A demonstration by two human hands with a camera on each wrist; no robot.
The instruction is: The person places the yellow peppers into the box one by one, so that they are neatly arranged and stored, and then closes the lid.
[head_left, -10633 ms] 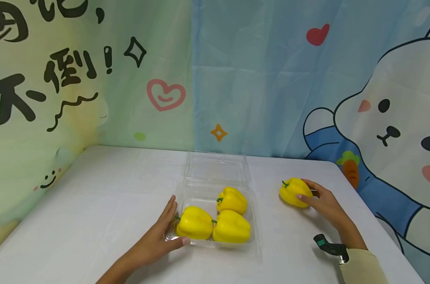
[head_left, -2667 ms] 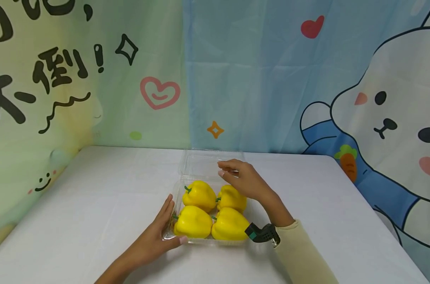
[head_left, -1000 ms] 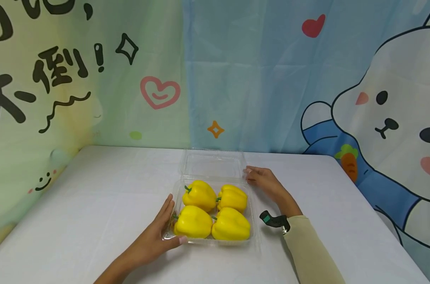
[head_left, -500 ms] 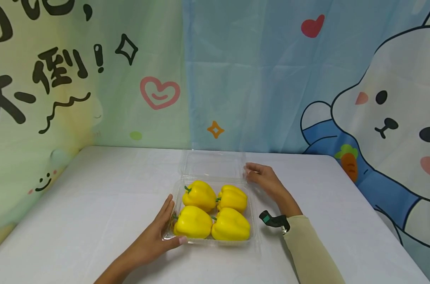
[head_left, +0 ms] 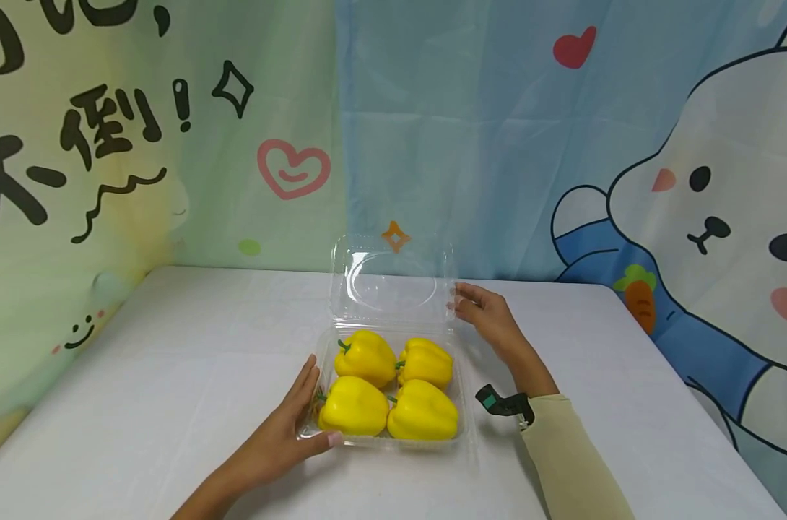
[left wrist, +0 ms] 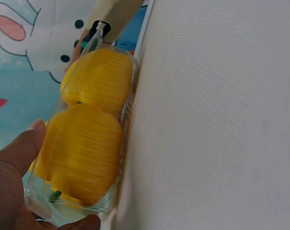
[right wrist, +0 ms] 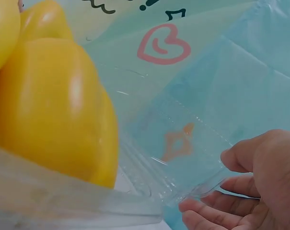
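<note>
A clear plastic clamshell container [head_left: 466, 426] stands on the table with several yellow bell peppers [head_left: 422, 410] in its base. My left hand [head_left: 288, 422] holds the base's near left corner, fingers along the left side and thumb at the front wall. In the left wrist view the thumb [left wrist: 27, 146] lies against the clear wall beside a pepper [left wrist: 82, 153]. My right hand [head_left: 491, 318] pinches the right edge of the raised lid [head_left: 393, 289]. The right wrist view shows the thumb [right wrist: 240, 155] and fingers at the lid's edge, the lid tilted up from its hinge.
A white table [head_left: 192, 361] lies under the container. Behind it hangs a printed cloth backdrop [head_left: 471, 144] with hearts, lettering and a cartoon bear. A black strap device [head_left: 504, 403] sits on the right wrist, by a beige sleeve [head_left: 569, 455].
The last pepper went from the right into the container. My right hand then took the lid's right edge, and the lid has risen from lying back to standing tilted up. The left hand stayed.
</note>
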